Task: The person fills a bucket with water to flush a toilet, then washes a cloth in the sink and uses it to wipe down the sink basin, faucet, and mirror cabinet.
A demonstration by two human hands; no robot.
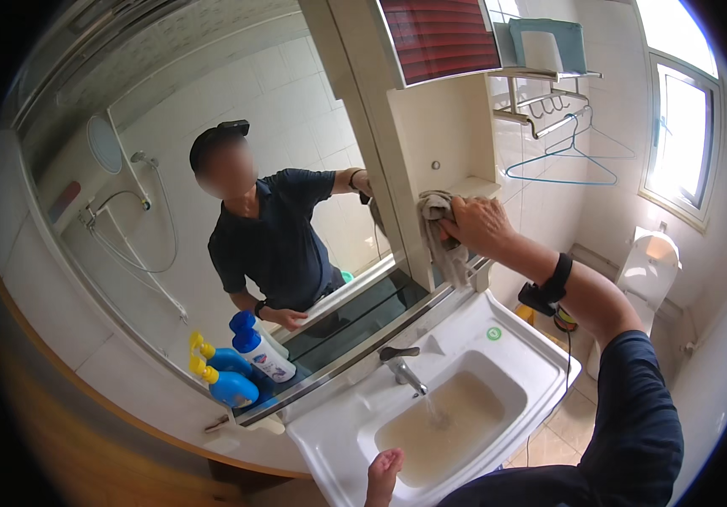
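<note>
My right hand (pixel 483 226) is closed on a greyish-beige cloth (pixel 438 208) and presses it against the lower part of the open white cabinet (pixel 439 127) beside the mirror. Part of the cloth hangs down below my fingers. Low in the view, my left hand (pixel 384 470) is at the front rim of the white sink (pixel 342 452), its fingers curled and nothing visible in them. Water runs from the metal faucet (pixel 403 369) into cloudy, brownish water (pixel 439 427) in the basin.
A large mirror (pixel 296 93) fills the wall at left. Pump bottles (pixel 232 389) and a blue-capped white bottle (pixel 266 355) stand on the ledge below it. Hangers (pixel 562 177) hang from a rack (pixel 541 114) at right, near the window (pixel 680 127) and toilet (pixel 646 270).
</note>
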